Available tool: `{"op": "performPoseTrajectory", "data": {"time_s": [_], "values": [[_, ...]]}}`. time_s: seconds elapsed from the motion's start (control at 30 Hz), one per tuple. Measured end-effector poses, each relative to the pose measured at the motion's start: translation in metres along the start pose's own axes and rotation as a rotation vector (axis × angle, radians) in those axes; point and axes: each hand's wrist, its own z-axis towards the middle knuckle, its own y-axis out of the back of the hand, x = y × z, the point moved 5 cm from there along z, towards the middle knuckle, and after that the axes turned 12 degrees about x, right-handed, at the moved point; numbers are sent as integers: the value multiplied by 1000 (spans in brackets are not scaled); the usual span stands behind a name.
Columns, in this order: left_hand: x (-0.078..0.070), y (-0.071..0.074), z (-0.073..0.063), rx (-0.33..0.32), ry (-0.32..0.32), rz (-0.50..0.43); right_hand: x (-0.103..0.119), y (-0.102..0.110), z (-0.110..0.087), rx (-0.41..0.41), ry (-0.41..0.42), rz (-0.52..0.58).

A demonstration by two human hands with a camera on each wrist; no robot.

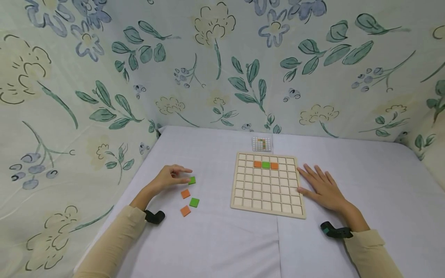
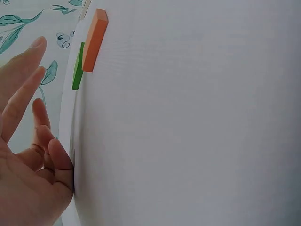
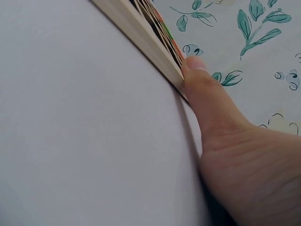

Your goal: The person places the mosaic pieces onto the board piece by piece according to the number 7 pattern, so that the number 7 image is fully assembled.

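My left hand is at the left of the table, thumb and forefinger parted, nothing pinched between them. Its thumb tip overlaps a loose green square tile in the head view. Nearer me lie an orange tile, another green tile and a second orange tile. My right hand rests flat beside the wooden grid board, fingers spread, its thumb against the board's right edge. In one upper row of the board sit an orange tile, a green tile and an orange tile.
Behind the board lies a small card printed with a coloured grid pattern. A white cloth covers the table, with creases at the front. Floral fabric hangs at the back and left side.
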Motion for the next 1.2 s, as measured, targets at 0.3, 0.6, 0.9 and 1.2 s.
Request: {"op": "performPoseTrajectory", "data": {"time_s": [0.3,0.6,0.9,1.2], "values": [[4,-2,1,11,0,40,-2,0,0,-11,3,-2],[9,-9,2,26,-33,99,-1,-1,-1,-14,0,7],[12,-13,1,5,-61,121,-2,-2,-1,-30,16,3],[8,-15,0,-12,-59,121,-1,-2,-1,-30,16,6]]}}
